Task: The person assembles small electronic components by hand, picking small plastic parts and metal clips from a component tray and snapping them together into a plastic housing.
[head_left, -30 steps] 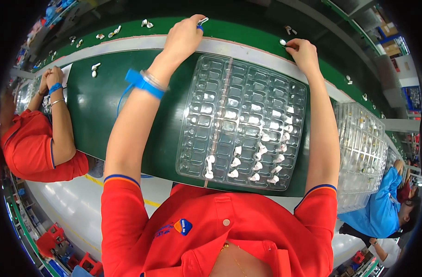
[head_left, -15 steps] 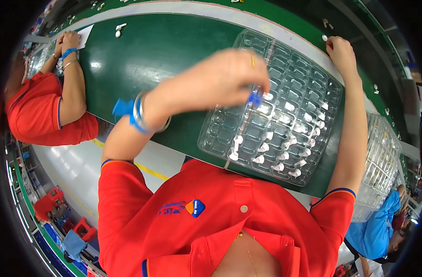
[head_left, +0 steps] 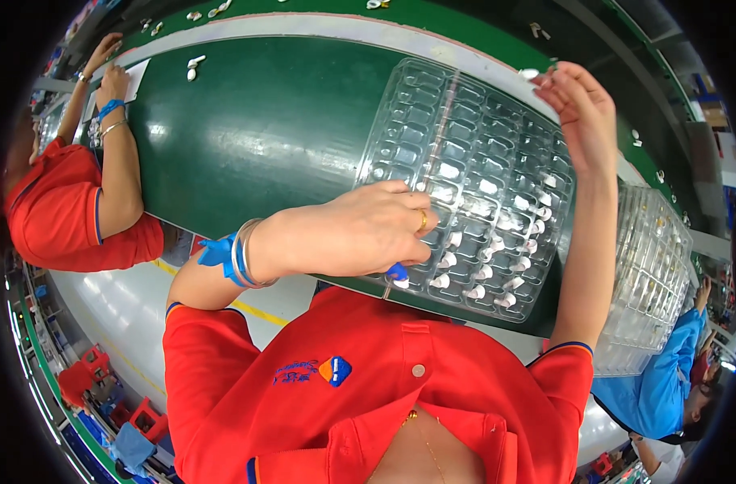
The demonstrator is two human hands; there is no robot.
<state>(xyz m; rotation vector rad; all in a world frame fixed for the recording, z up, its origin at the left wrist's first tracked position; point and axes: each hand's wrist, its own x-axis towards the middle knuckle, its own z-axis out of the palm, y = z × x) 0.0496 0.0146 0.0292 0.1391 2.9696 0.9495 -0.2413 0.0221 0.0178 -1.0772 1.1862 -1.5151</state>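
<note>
My left hand is over the near left corner of a clear plastic tray, its fingers bent and closed. A blue finger cover on one digit presses against a small white part in a near pocket, mostly hidden by the hand. My right hand is raised beyond the tray's far right corner. Its fingertips close on a small white round-ended part above the pale belt edge. Several white plastic parts sit in the tray's near and right pockets; many far pockets hold none.
The tray lies on a green tabletop. Two white parts lie at its far left. Beyond runs a green belt with scattered parts. Stacked clear trays stand at the right. A co-worker in red sits at the left.
My left hand has come down toward me from above the tray's middle to its near left pockets. My right hand has lifted a white part off the belt edge and turned.
</note>
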